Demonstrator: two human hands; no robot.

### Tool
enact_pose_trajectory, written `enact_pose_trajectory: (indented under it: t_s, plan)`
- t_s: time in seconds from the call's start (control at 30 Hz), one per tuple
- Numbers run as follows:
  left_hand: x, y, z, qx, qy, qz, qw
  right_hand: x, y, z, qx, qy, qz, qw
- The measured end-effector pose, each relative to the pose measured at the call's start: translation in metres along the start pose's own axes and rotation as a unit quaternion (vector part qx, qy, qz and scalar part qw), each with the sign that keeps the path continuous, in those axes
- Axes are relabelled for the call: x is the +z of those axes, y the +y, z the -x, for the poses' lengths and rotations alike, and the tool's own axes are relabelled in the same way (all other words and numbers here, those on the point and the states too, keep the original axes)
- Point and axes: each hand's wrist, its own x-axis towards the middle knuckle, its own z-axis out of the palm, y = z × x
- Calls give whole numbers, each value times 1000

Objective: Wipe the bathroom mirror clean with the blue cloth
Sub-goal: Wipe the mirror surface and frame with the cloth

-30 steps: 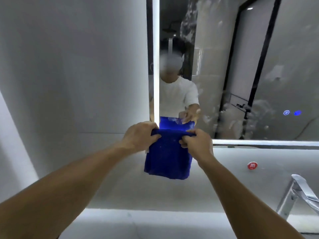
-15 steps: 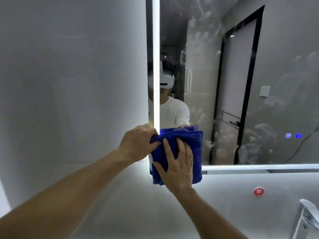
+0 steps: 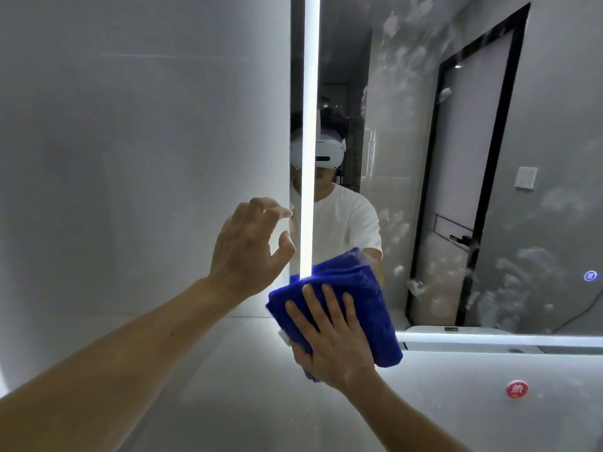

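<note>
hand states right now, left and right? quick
Left hand: open, fingers loosely curled, holding nothing.
Right hand: open, flat fingers pressing the folded blue terry cloth against the smeared bathroom mirror.

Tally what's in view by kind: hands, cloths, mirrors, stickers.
Bare hands: 2 (left hand, right hand)
Folded blue cloth: 1
Smeared wall mirror: 1
Round red sticker: 1
Total: 5

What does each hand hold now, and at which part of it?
The right hand presses flat on the lower left of the blue cloth, against the mirror. The left hand holds nothing.
</note>
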Motion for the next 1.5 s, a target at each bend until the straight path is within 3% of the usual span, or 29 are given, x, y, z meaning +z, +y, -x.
enact_pose_trajectory:
  t_s: [0.1,0.23,0.5,0.77,1.0,1.27,1.4,1.5]
  plan:
    - [-6,-2,4,-12,-11,-17,1000,6,5,19,-107,-23,23,994]
    - [-15,-10,2,-38,-22,-28,999,-7,23,-3,-128,-31,20,991]
    - [-24,-23,-15,-61,5,-20,998,-79,96,-168,68,63,27,995]
    - [-15,-36,-27,-66,36,-31,997,-70,73,-166,196,96,-5,976]
    - [1,-29,-21,-48,44,-37,997,-22,20,-72,77,44,10,996]
    - [-7,-29,-10,-29,23,-47,998,7,-8,40,-123,-104,51,986]
    - [-14,-31,-14,-17,13,-52,998,-3,20,37,-172,-95,40,980]
    - [-14,-26,-20,-14,18,-47,999,-20,40,16,-114,-66,14,991]
